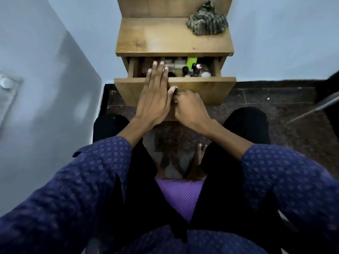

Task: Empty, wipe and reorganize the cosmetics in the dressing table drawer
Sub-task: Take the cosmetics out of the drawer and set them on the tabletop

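Observation:
The wooden dressing table drawer stands partly pulled out. Several cosmetics lie inside, among them a bright green item, a white round jar and dark bottles. My left hand lies flat and spread over the drawer's front edge, fingertips reaching above the left part of the contents. My right hand is curled on the drawer's knob at the middle of the front panel; the knob itself is mostly hidden by the fingers.
A striped grey-brown cloth lies bunched at the back right of the table top. Pale walls close in on the left and right. Dark speckled floor lies below, with my knees either side and a purple seat under me.

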### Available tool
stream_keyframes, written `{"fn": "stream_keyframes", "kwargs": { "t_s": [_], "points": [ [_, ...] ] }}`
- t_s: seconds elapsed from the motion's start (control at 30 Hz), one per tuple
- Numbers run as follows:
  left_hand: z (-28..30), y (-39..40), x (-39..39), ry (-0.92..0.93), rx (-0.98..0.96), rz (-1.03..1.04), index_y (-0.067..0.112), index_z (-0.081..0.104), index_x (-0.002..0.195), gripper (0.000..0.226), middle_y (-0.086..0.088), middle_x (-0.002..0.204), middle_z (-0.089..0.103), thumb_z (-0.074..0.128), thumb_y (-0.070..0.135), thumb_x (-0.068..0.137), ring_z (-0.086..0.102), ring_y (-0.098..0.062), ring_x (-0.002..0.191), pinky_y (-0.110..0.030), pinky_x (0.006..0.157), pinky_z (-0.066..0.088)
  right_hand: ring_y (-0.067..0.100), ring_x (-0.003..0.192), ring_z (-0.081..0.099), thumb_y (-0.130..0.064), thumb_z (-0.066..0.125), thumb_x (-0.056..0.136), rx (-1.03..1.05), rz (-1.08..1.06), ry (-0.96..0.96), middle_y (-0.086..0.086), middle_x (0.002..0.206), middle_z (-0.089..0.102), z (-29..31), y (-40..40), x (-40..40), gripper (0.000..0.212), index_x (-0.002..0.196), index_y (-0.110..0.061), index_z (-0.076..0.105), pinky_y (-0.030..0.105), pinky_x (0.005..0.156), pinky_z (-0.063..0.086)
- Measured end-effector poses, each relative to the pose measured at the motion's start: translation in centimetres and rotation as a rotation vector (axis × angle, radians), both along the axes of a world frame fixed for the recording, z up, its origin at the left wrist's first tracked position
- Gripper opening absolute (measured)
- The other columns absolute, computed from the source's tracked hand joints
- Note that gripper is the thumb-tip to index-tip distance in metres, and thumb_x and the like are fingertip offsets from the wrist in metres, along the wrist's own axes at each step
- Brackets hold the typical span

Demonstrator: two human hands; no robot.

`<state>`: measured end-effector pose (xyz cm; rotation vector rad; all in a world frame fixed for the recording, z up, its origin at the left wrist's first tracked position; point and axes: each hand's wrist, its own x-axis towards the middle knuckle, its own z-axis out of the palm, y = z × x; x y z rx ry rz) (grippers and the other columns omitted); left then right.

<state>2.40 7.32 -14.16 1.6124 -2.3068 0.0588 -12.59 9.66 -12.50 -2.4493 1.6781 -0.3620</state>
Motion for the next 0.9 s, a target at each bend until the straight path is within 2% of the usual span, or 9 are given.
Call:
{"fn": "stream_keyframes", "kwargs": {
  "t_s": [0.07,0.13,0.2,0.27,0.37,0.47,0.7,0.77,0.9],
  "points": [
    [0.5,2.9,0.1,-0.006,0.022,-0.005,0.000,0.028,0.161,0.062,-0.019,0.171,0.022,0.019,0.039,0.113,0.014,-0.032,0.161,-0.047,0.131,0.014,0.038,0.091,0.068,-0.014,0.056,0.087,-0.052,0.061,0.042,0.011,0.097,0.072,1.4,2.9,-0.8,0.016,0.092,-0.013,0.071,0.042,0.069,0.052],
    [1.2,4.7,0.0,0.057,0.069,0.008,0.002,0.033,0.159,0.062,-0.019,0.170,0.025,0.019,0.040,0.112,0.025,-0.035,0.158,-0.049,0.126,0.030,0.030,0.094,0.066,-0.016,0.055,0.088,-0.187,0.082,-0.031,0.002,0.098,0.070,2.2,4.5,-1.7,0.017,0.092,-0.017,0.071,0.038,0.066,0.050],
    [2.1,6.1,-0.1,0.137,0.107,0.033,0.003,0.034,0.158,0.064,-0.018,0.170,0.026,0.019,0.043,0.111,0.030,-0.036,0.156,-0.052,0.115,0.044,0.025,0.098,0.059,-0.017,0.049,0.091,-0.292,0.046,-0.104,0.000,0.104,0.066,2.6,5.5,-2.3,0.021,0.099,-0.016,0.069,0.037,0.070,0.047],
    [2.8,6.8,-0.1,0.149,0.142,0.045,0.004,0.033,0.158,0.068,-0.017,0.170,0.025,0.016,0.047,0.109,0.031,-0.037,0.154,-0.054,0.107,0.051,0.025,0.104,0.055,-0.018,0.044,0.091,-0.308,0.005,-0.064,0.001,0.109,0.064,2.7,5.8,-2.8,0.027,0.106,-0.015,0.067,0.037,0.077,0.048],
    [3.2,7.3,-0.1,0.134,0.167,0.026,0.003,0.031,0.158,0.071,-0.016,0.171,0.022,0.013,0.049,0.107,0.029,-0.035,0.156,-0.057,0.115,0.043,0.029,0.095,0.060,-0.016,0.051,0.090,-0.268,0.008,-0.010,0.003,0.096,0.071,2.4,6.7,-2.8,0.021,0.097,-0.015,0.071,0.042,0.081,0.049],
    [2.9,7.1,-0.2,0.139,0.200,0.028,0.004,0.033,0.158,0.059,-0.015,0.171,0.022,0.025,0.040,0.113,0.031,-0.034,0.155,-0.054,0.118,0.040,0.026,0.087,0.061,-0.015,0.053,0.089,-0.230,0.037,-0.056,0.001,0.089,0.071,2.4,7.9,-2.8,0.018,0.091,-0.015,0.071,0.037,0.077,0.044],
    [2.8,3.7,-0.5,0.192,0.295,0.110,0.002,0.054,0.141,0.043,-0.019,0.146,0.052,0.039,0.028,0.111,0.049,-0.036,0.135,-0.048,0.113,0.040,0.018,0.076,0.065,-0.027,0.051,0.083,-0.124,0.014,-0.146,-0.006,0.081,0.074,4.0,5.4,-3.3,0.024,0.082,-0.024,0.075,0.037,0.065,0.055],
    [3.2,2.0,-0.5,0.196,0.345,0.161,0.002,0.055,0.139,0.042,-0.022,0.142,0.055,0.043,0.027,0.108,0.051,-0.039,0.132,-0.051,0.111,0.043,0.014,0.081,0.062,-0.024,0.053,0.089,-0.221,-0.092,-0.259,-0.009,0.084,0.071,4.6,3.2,-3.2,0.019,0.082,-0.024,0.071,0.034,0.068,0.052],
    [2.7,-0.7,-0.9,0.192,0.397,0.282,-0.002,0.051,0.140,0.045,-0.025,0.144,0.053,0.047,0.026,0.105,0.045,-0.042,0.137,-0.055,0.112,0.043,0.017,0.103,0.058,-0.026,0.049,0.098,-0.288,-0.404,-0.373,-0.007,0.099,0.069,3.8,-1.2,-2.2,0.022,0.094,-0.024,0.070,0.041,0.094,0.046]
  ]
}}
